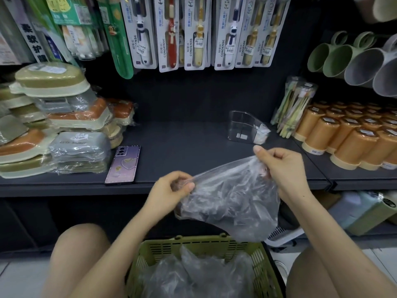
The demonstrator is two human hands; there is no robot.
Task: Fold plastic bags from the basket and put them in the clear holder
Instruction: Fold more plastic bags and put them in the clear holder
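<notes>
My left hand (174, 190) and right hand (283, 168) pinch the plastic bag (232, 201) taut, the clear holder (245, 127) standing beyond the right one.

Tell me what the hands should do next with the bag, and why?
Probably bring the left hand across to the right hand, folding the bag in half. Both hands pinch its top edge, and it hangs spread out and wrinkly above the basket. It looks too wide for the holder on the shelf.
</notes>
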